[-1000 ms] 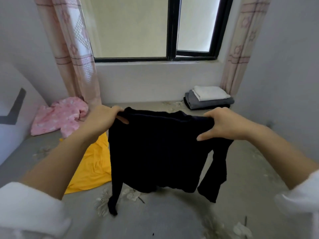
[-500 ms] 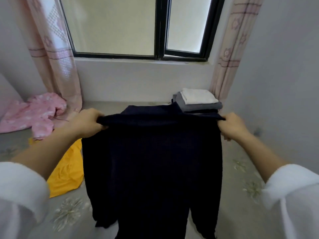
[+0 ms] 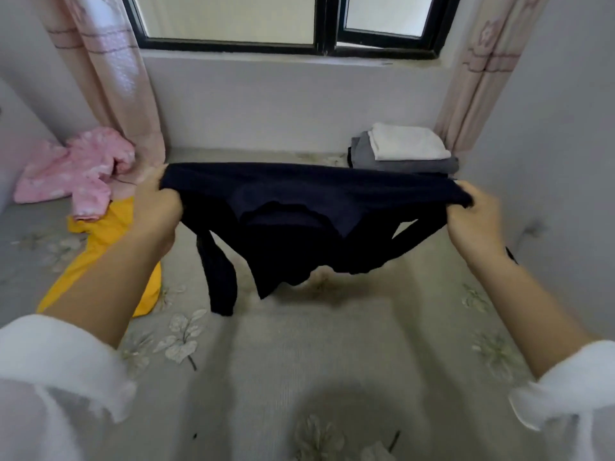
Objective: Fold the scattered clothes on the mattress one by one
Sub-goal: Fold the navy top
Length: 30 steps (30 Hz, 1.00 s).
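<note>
Over the middle of a grey, flower-printed mattress (image 3: 299, 367), a dark navy long-sleeved knit top (image 3: 299, 194) is stretched between two hands, held up off the bedding. The left hand (image 3: 156, 211) grips one end of its upper edge, fingers (image 3: 168, 199) clenched round a bunch of the fabric. The right hand (image 3: 472, 221) grips the other end, fingers (image 3: 479, 199) curled over the cloth the same way. Between them the edge runs taut and nearly level, and the rest of the top sags in folds below it. One sleeve hangs straight down nearer the left hand, its cuff low over the mattress; whether it touches cannot be told. The other sleeve slants from the right hand toward the body of the garment. Both forearms are bare above rolled white cuffs.

To the left a crumpled yellow garment (image 3: 106, 237) lies on the mattress, partly hidden by the left forearm. A pink white-spotted garment (image 3: 76, 168) lies heaped just beyond it, beside the foot of a pink patterned curtain (image 3: 109, 78). In the far right corner sits a folded stack (image 3: 402, 151), a white piece on a grey one. A black-framed window (image 3: 326, 44) runs above.
</note>
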Motion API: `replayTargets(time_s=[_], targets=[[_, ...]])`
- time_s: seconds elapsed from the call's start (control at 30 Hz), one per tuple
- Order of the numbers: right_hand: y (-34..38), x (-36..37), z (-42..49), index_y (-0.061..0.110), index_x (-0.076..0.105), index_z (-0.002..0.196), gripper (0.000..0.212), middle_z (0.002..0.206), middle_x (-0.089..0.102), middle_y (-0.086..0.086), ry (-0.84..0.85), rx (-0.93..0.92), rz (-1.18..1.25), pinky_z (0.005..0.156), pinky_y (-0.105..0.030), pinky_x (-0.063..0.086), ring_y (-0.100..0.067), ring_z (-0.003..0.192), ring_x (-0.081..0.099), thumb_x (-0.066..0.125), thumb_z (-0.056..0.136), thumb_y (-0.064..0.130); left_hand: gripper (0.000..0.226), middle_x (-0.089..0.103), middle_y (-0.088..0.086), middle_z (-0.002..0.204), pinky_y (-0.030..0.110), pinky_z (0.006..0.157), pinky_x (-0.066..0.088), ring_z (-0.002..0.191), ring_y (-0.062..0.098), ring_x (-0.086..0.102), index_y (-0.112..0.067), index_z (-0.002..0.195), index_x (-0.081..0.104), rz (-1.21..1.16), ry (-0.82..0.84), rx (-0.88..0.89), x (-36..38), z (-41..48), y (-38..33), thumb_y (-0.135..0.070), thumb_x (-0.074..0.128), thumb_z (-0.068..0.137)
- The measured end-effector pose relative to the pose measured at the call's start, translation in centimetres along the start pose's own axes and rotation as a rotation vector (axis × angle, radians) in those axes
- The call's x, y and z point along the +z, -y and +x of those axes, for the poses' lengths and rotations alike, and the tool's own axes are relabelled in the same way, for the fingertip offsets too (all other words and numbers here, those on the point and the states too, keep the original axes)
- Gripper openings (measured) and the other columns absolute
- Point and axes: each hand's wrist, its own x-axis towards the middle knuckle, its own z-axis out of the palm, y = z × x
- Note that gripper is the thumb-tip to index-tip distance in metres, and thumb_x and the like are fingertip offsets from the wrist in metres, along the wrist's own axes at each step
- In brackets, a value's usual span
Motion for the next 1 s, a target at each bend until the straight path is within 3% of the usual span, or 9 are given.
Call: replayTargets(time_s=[0.13, 0.2, 0.33, 0.43, 0.6, 0.7, 0.83, 0.93, 1.0], targets=[[-3.7, -1.0, -4.2, 0.021, 0.065, 0.111, 0.031, 0.09, 0.061, 0.0, 0.05, 0.047, -0.063, 0.059, -0.008, 0.038, -0.002, 0.071, 0.051, 0.044, 0.095, 0.005, 0.042, 0.063, -0.005, 0.089, 0.009, 0.068, 0.044, 0.078, -0.01, 0.056, -0.015, 0.101, 0.06, 0.253, 0.07, 0.175, -1.2, -5.1, 5.6, 0.013, 0.035, 0.082], [-6.4, -0.9, -7.0, 0.019, 0.065, 0.106, 0.024, 0.09, 0.06, 0.0, 0.132, 0.066, -0.127, 0.062, -0.007, 0.037, -0.006, 0.074, 0.052, 0.047, 0.095, 0.006, 0.034, 0.065, -0.005, 0.097, 0.013, 0.078, 0.045, 0.089, -0.013, 0.057, -0.017, 0.101, 0.062, 0.308, 0.142, 0.154, -2.2, -7.4, 8.9, 0.003, 0.038, 0.087], [-13.3, 0.5, -12.0, 0.013, 0.068, 0.109, 0.027, 0.109, 0.063, -0.009, 0.332, 0.234, -0.209, 0.078, -0.035, 0.041, -0.024, 0.099, 0.057, 0.05, 0.092, 0.002, 0.05, 0.066, 0.001, 0.101, 0.011, 0.076, 0.046, 0.096, 0.003, 0.059, -0.03, 0.095, 0.062, 0.483, 0.38, 0.076, -3.9, -11.6, 16.2, 0.013, 0.041, 0.079], [-16.7, 2.1, -15.6, 0.02, 0.067, 0.098, 0.031, 0.101, 0.063, -0.008, 0.479, 0.346, -0.245, 0.068, -0.027, 0.041, -0.015, 0.082, 0.056, 0.047, 0.092, -0.003, 0.058, 0.061, 0.01, 0.125, 0.039, 0.109, 0.034, 0.129, 0.032, 0.045, -0.022, 0.112, 0.065, 0.709, 0.577, -0.023, -4.9, -14.4, 22.2, 0.02, 0.043, 0.078], [-23.1, 4.8, -21.4, 0.016, 0.067, 0.115, 0.032, 0.095, 0.067, -0.011, 0.719, 0.459, -0.494, 0.052, -0.012, 0.038, -0.007, 0.065, 0.052, 0.052, 0.091, 0.001, 0.051, 0.035, -0.001, 0.151, 0.035, 0.118, 0.013, 0.146, 0.027, 0.011, -0.023, 0.141, 0.043, 0.972, 0.872, -0.201, -5.1, -19.0, 29.3, -0.001, 0.04, 0.096], [-26.3, 5.7, -25.0, 0.022, 0.062, 0.126, 0.038, 0.101, 0.065, -0.007, 0.857, 0.495, -0.65, 0.071, -0.023, 0.047, -0.015, 0.085, 0.056, 0.052, 0.092, 0.011, 0.054, 0.02, 0.0, 0.158, 0.037, 0.12, 0.011, 0.148, 0.025, 0.001, -0.026, 0.15, 0.023, 1.179, 1.061, -0.281, -5.6, -21.0, 32.8, -0.01, 0.035, 0.1], [-28.9, 6.1, -28.9, 0.033, 0.047, 0.139, 0.047, 0.12, 0.059, -0.002, 0.972, 0.434, -0.841, 0.093, -0.023, 0.039, -0.015, 0.114, 0.049, 0.047, 0.094, 0.018, 0.058, -0.002, 0.001, 0.161, 0.049, 0.119, 0.009, 0.147, 0.027, -0.01, -0.033, 0.152, 0.003, 1.4, 1.24, -0.291, -5.8, -24.2, 35.5, -0.02, 0.03, 0.102], [-30.5, 6.7, -31.0, 0.028, 0.037, 0.145, 0.051, 0.126, 0.057, -0.002, 1.052, 0.467, -0.871, 0.089, -0.022, 0.042, -0.014, 0.113, 0.052, 0.045, 0.096, 0.016, 0.058, -0.005, 0.003, 0.16, 0.058, 0.114, 0.009, 0.147, 0.028, -0.006, -0.033, 0.152, 0.004, 1.456, 1.285, -0.42, -5.9, -26.3, 37.4, -0.027, 0.032, 0.102], [-31.3, 7.2, -32.4, 0.014, 0.043, 0.14, 0.047, 0.114, 0.061, -0.006, 0.974, 0.615, -0.751, 0.077, -0.025, 0.046, -0.016, 0.095, 0.058, 0.047, 0.094, 0.008, 0.053, 0.019, 0.008, 0.153, 0.051, 0.11, 0.027, 0.14, 0.027, 0.018, -0.023, 0.148, 0.022, 1.429, 1.167, -0.445, -5.5, -27.3, 38.2, -0.024, 0.039, 0.098]])
